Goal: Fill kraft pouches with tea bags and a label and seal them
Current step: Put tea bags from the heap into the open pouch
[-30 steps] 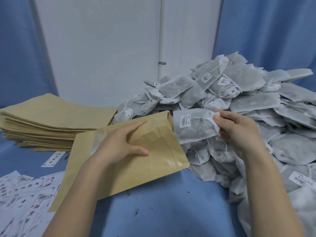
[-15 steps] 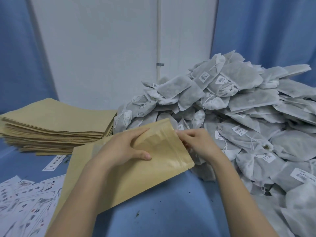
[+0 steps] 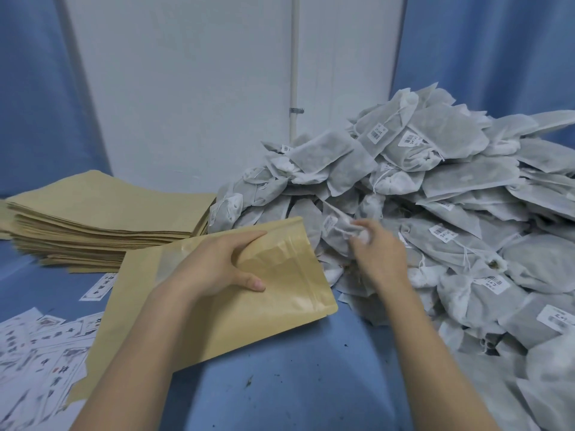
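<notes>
The right hand point(image 3: 378, 256) is motion-blurred at the tea bag pile point(image 3: 451, 194), its grip unreadable. The pile runs off frame at 3 o'clock, the printed labels point(image 3: 37, 353) at 8 o'clock, their text illegible. The left hand point(image 3: 214, 269) covers part of the kraft pouch point(image 3: 273, 309).

The left hand point(image 3: 214, 269) grips a kraft pouch point(image 3: 217, 309) near its open mouth, thumb on top, the pouch lying tilted over the blue tabletop point(image 3: 295, 384). The right hand point(image 3: 378, 256), blurred, closes its fingers on a tea bag point(image 3: 340, 230) at the foot of the big heap of tea bags point(image 3: 451, 188). A stack of empty pouches point(image 3: 93, 219) sits to the left, with printed labels point(image 3: 37, 353) scattered nearer.
</notes>
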A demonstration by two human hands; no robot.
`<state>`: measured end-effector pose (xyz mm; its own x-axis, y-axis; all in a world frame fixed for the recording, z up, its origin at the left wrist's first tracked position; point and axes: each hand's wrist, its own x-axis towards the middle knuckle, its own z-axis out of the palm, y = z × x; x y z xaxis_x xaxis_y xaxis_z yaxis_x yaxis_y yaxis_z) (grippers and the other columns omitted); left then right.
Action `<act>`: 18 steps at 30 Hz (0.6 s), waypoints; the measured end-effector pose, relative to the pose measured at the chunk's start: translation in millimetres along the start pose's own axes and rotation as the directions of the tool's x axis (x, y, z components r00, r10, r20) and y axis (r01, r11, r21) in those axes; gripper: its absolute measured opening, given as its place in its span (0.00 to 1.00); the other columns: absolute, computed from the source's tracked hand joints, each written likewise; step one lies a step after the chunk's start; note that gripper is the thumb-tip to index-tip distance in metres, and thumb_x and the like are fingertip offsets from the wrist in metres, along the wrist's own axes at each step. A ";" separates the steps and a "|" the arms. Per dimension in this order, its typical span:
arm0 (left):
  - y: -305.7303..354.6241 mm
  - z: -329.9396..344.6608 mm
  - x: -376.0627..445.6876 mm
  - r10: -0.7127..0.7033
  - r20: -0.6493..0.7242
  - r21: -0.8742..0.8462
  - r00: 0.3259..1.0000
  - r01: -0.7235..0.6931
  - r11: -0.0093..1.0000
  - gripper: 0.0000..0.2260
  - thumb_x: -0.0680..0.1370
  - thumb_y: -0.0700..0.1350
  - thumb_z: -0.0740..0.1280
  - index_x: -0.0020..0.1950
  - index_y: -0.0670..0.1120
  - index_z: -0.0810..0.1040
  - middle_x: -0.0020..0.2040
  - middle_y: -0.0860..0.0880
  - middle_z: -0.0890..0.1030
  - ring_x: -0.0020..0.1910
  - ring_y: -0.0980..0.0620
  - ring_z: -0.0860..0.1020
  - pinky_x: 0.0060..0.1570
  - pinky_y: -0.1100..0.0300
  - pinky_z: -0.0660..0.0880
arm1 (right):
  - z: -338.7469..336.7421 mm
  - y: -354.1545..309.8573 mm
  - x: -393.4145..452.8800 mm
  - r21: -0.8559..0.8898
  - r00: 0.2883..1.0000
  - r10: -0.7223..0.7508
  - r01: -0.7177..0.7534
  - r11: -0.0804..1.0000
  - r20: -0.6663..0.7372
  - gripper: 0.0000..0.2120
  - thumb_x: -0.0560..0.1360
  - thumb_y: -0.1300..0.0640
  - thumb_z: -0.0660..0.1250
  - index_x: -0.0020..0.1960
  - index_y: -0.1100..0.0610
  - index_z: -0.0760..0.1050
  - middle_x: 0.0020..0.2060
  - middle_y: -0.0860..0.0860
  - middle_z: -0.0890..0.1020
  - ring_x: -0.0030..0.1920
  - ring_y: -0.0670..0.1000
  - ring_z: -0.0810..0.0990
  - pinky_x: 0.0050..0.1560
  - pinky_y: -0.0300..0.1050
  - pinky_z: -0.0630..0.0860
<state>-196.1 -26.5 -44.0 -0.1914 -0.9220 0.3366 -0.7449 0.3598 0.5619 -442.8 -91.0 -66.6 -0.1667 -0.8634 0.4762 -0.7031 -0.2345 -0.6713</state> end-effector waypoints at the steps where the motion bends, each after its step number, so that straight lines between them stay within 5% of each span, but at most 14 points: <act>1: -1.4 -0.4 -0.4 -0.008 -0.003 -0.005 1.000 0.008 1.000 0.36 0.59 0.46 0.81 0.52 0.78 0.68 0.48 0.80 0.72 0.49 0.84 0.65 0.43 0.84 0.61 | -13.3 -1.3 4.5 0.054 1.000 -0.011 0.010 0.998 0.024 0.12 0.75 0.57 0.62 0.56 0.46 0.76 0.38 0.48 0.78 0.38 0.50 0.76 0.36 0.41 0.65; 7: -3.0 -3.3 -2.6 -0.042 -0.014 -0.037 0.999 0.041 0.998 0.37 0.59 0.44 0.81 0.52 0.77 0.67 0.43 0.83 0.70 0.45 0.86 0.65 0.41 0.85 0.61 | -68.2 -2.8 6.7 0.352 0.971 0.002 -0.089 0.932 0.241 0.10 0.75 0.60 0.63 0.47 0.46 0.78 0.28 0.47 0.78 0.26 0.48 0.76 0.33 0.45 0.73; 11: 1.2 -6.7 -3.8 -0.062 0.006 -0.047 0.998 0.063 0.997 0.37 0.58 0.47 0.81 0.55 0.77 0.68 0.44 0.82 0.71 0.46 0.84 0.66 0.42 0.84 0.62 | -63.8 -17.0 -3.1 0.232 0.867 -0.096 -0.022 0.973 0.489 0.12 0.74 0.61 0.64 0.46 0.45 0.79 0.31 0.47 0.76 0.26 0.43 0.73 0.28 0.37 0.70; 14: 6.0 -7.5 -4.1 -0.064 0.032 -0.052 0.997 0.066 0.996 0.36 0.57 0.49 0.82 0.55 0.77 0.69 0.48 0.79 0.72 0.50 0.74 0.70 0.46 0.81 0.64 | -38.3 -37.7 -14.6 0.170 0.774 -0.172 0.084 0.982 0.610 0.13 0.73 0.61 0.66 0.55 0.49 0.77 0.31 0.43 0.73 0.25 0.37 0.73 0.26 0.31 0.70; 18: 12.5 -5.7 -3.8 -0.047 0.065 -0.059 0.997 0.050 0.997 0.35 0.57 0.51 0.81 0.53 0.78 0.69 0.55 0.73 0.74 0.58 0.65 0.71 0.52 0.71 0.65 | -4.4 -51.4 -29.4 0.228 0.743 -0.160 0.010 0.974 0.650 0.09 0.80 0.56 0.57 0.56 0.57 0.72 0.45 0.46 0.75 0.47 0.41 0.74 0.46 0.32 0.72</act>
<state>-201.1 -17.7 -34.0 -0.1975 -0.9451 0.2605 -0.7148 0.3206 0.6215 -404.8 -51.6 -43.5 0.4375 -0.8945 0.0923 -0.5288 -0.3390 -0.7781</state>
